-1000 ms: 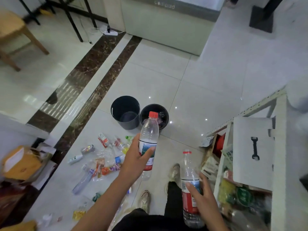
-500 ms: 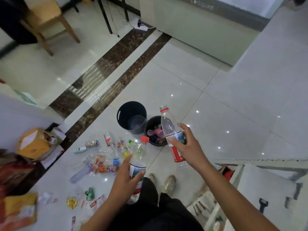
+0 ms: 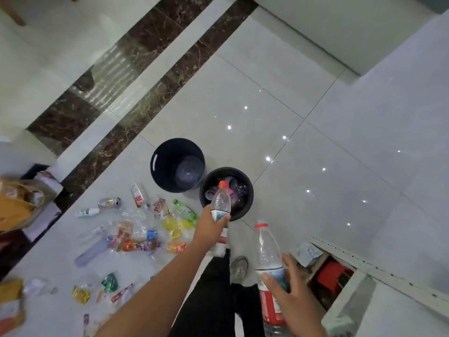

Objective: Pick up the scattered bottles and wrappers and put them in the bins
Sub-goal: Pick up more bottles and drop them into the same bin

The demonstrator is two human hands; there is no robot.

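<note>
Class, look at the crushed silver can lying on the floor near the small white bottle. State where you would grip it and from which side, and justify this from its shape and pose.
Grip the silver can across the middle of its body, coming down from above. It lies on its side on the floor, so its rounded flanks face up and are open to fingers, probably an easy pinch. The small white bottle lies close by, so avoid that side.

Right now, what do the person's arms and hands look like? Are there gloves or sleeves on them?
No gloves and no sleeves show. The left hand and right hand are bare, and both forearms are bare right to the picture's edge. No watch, ring or bracelet can be seen. Lower down the person wears dark trousers and a light-coloured shoe.
</note>
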